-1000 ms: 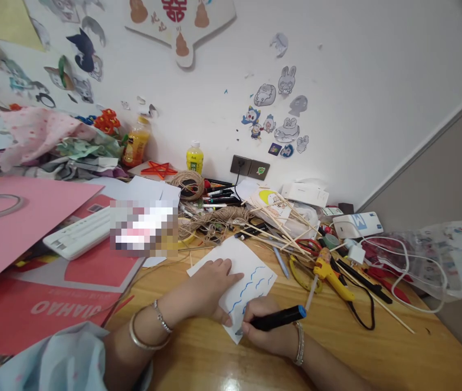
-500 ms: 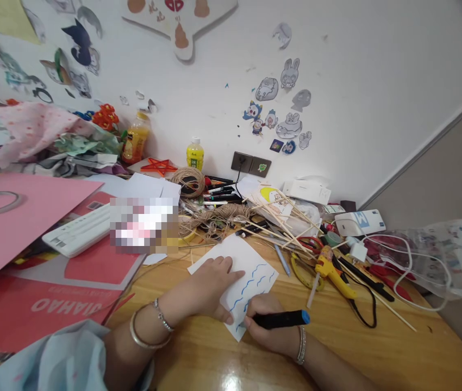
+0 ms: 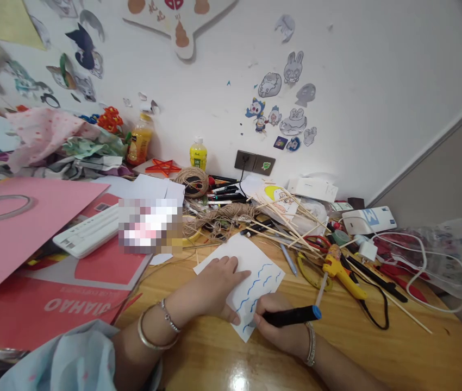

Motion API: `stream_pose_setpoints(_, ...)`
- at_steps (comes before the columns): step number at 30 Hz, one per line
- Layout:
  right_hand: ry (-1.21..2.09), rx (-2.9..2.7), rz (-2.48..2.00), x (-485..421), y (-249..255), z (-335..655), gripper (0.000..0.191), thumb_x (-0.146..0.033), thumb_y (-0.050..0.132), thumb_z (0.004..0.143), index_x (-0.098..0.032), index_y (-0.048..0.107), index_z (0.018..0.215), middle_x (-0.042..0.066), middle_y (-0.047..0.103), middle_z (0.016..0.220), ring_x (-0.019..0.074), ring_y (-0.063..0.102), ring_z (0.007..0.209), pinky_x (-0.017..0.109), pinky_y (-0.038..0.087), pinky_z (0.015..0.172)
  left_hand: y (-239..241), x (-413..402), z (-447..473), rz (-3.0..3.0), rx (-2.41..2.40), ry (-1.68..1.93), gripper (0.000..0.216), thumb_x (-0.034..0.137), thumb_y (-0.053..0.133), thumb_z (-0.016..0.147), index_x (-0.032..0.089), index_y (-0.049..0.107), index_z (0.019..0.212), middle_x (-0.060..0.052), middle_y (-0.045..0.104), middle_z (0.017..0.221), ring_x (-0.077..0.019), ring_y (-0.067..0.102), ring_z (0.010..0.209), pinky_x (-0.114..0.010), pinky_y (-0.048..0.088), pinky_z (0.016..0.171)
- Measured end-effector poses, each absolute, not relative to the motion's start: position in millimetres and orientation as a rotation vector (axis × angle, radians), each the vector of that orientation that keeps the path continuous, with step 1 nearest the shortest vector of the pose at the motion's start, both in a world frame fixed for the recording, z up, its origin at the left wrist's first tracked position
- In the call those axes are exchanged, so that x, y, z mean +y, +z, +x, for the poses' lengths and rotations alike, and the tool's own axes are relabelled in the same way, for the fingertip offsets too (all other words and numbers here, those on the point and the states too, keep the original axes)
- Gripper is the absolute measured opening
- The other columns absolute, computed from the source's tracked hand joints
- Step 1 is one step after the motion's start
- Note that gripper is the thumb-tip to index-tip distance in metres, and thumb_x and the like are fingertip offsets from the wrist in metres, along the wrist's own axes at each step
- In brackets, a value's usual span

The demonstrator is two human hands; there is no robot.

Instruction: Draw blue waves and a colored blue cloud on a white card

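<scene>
A white sheet of paper (image 3: 241,255) with blue wavy lines lies at an angle on the wooden table. My left hand (image 3: 217,288) rests on its left side, thumb and fingers spread apart, pressing it flat. In my right hand (image 3: 280,320) is a black marker (image 3: 290,316) with a blue end, which points away to the right. That hand rests at the lower right edge of the sheet, beside the wavy lines. The marker's writing tip is hidden behind my fingers.
Beyond the paper lie thin wooden sticks (image 3: 296,231), twine (image 3: 192,182) and several pens. To the right are a yellow glue gun (image 3: 343,274), a white cable (image 3: 422,260) and a white box (image 3: 369,220). Pink card (image 3: 31,222) and a white power strip (image 3: 88,231) lie left.
The whole view has shifted slightly, so everything sits a little further right. My hands keep the same hold on the paper and the marker.
</scene>
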State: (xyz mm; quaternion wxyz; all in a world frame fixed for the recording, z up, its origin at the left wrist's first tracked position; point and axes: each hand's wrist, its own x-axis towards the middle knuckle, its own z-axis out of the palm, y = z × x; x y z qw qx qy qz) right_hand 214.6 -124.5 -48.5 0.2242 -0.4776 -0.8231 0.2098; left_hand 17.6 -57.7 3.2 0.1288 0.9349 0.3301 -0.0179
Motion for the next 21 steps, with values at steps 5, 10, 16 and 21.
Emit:
stream_pose_setpoints(5, 0.551, -2.266, -1.365, -123.8, -48.6, 214.5, 0.025, -0.028, 0.048, 0.081, -0.021, 0.045, 0.058, -0.001, 0.054, 0.056, 0.0158, 0.051, 0.056, 0.028, 0.037, 0.055, 5.7, -58.1, 17.7, 2.711, 0.941, -0.039, 0.086, 0.058, 0.077, 0.061, 0.021, 0.048, 0.133, -0.013, 0.049, 0.115, -0.0329, 0.049, 0.103, -0.040, 0.042, 0.086)
stream_pose_setpoints(10, 0.552, -2.261, -1.340, -122.6, -50.5, 215.5, 0.026, -0.027, 0.045, 0.083, -0.021, 0.044, 0.058, -0.001, 0.054, 0.056, 0.0150, 0.051, 0.055, 0.026, 0.036, 0.054, 5.8, -58.3, 17.2, 2.704, 0.941, -0.037, 0.085, 0.056, 0.077, 0.061, 0.021, 0.047, 0.133, -0.013, 0.049, 0.114, -0.0329, 0.048, 0.103, -0.040, 0.041, 0.087)
stream_pose_setpoints(16, 0.480, -2.264, -1.307, -122.2, -53.2, 216.2, 0.028, -0.029, 0.043, 0.085, -0.021, 0.044, 0.058, -0.001, 0.053, 0.055, 0.0144, 0.048, 0.053, 0.026, 0.034, 0.053, 0.4, -56.9, 16.3, 2.701, 0.933, -0.019, 0.089, 0.057, 0.078, 0.060, 0.022, 0.045, 0.135, -0.013, 0.047, 0.118, -0.0334, 0.047, 0.106, -0.042, 0.039, 0.091)
stream_pose_setpoints(21, 0.522, -2.293, -1.283, -122.1, -52.2, 216.4, 0.029, -0.031, 0.047, 0.085, -0.021, 0.045, 0.057, -0.001, 0.053, 0.055, 0.0146, 0.048, 0.053, 0.027, 0.035, 0.053, 3.1, -56.9, 16.9, 2.697, 0.943, -0.059, 0.091, 0.057, 0.077, 0.059, 0.022, 0.044, 0.136, -0.013, 0.047, 0.117, -0.0332, 0.047, 0.105, -0.042, 0.040, 0.089)
